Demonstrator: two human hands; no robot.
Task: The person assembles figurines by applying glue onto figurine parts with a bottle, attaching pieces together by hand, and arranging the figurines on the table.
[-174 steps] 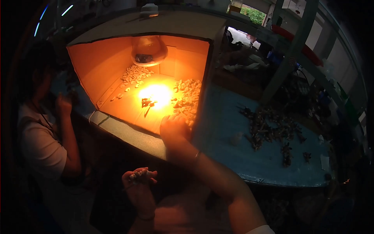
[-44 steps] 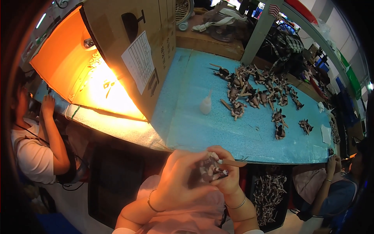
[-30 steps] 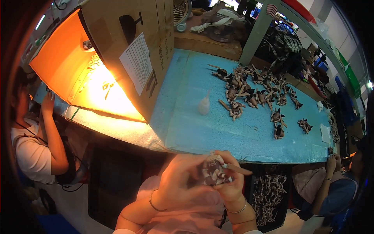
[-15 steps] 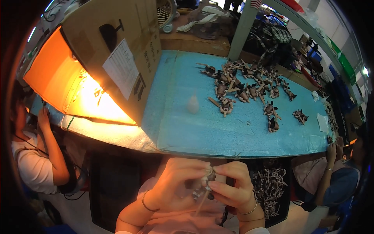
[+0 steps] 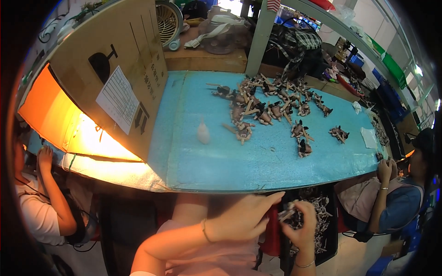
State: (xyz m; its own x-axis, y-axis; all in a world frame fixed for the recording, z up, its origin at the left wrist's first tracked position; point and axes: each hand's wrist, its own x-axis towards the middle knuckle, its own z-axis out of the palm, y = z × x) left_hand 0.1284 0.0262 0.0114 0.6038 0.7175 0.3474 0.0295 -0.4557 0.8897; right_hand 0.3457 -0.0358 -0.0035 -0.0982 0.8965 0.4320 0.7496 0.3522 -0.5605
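In my right hand (image 5: 302, 230), just past the table's front edge, a small doll-like figure (image 5: 287, 214) is pinched between thumb and fingers; part of it is hidden by them. My left hand (image 5: 241, 217) reaches across my lap toward the right one. Its forefinger is stretched out, its thumb stands apart, and no object shows in it. Beneath and beyond the right hand lies a dark tray (image 5: 332, 246) holding many pale small parts (image 5: 322, 216). On the blue tabletop, a pile of similar brown and dark figures (image 5: 264, 103) with flat sticks is spread out.
A small whitish bottle (image 5: 203, 133) stands on the blue table (image 5: 207, 170). To its left rises a large cardboard box (image 5: 133, 50), glowing orange inside. Another dark tray (image 5: 129, 230) sits low at left. One person (image 5: 43, 202) works at left, another (image 5: 398, 202) at right.
Both hands held the figure together in front of me. Now they are apart: the right has moved rightward over the tray with the figure, and the left has let go. The view has shifted.
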